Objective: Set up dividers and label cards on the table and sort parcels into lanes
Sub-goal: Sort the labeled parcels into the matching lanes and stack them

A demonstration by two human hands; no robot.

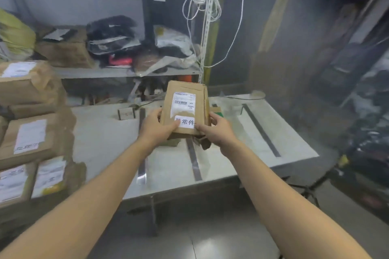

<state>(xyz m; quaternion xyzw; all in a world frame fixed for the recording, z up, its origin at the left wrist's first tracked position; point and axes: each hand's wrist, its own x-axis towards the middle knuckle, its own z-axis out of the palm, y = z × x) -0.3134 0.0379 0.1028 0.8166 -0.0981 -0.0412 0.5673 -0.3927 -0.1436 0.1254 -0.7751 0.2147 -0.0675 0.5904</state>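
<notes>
- Two bare forearms are stretching out from the bottom corners, the left forearm (84, 206) and the right forearm (284, 195) converging on one parcel.
- Gripping the lower left corner, the left hand (156, 127) is laying its thumb across the front face, while its other fingers are curling out of sight behind.
- Gripping the lower right corner, the right hand (216, 130) is pressing its thumb on the front, with its fingers wrapping round the right edge.
- Between the two hands, the brown parcel (187, 90) is hanging in the air over the middle of the table, standing nearly upright with its front facing the camera.
- On that front, a shipping label (183, 101) with a barcode is sitting above a white card (185, 122) with printed characters, and both thumbs are touching the card's ends.
- More brown cardboard is showing under the parcel's lower edge; whether it is a separate piece I cannot tell.
- Below, the white table (101, 145) is carrying three dark divider strips running from far side to near side, well apart: the left strip (141, 166), the middle strip (194, 164) and the right strip (261, 130).
- At the far end, a small brown card stand (125, 113) is standing just left of the left strip.
- Off to the left, stacked parcels (27, 132) with white labels are lying in a pile beside the table.
- Behind the table, cluttered metal shelves (126, 72) are holding bags and boxes.
</notes>
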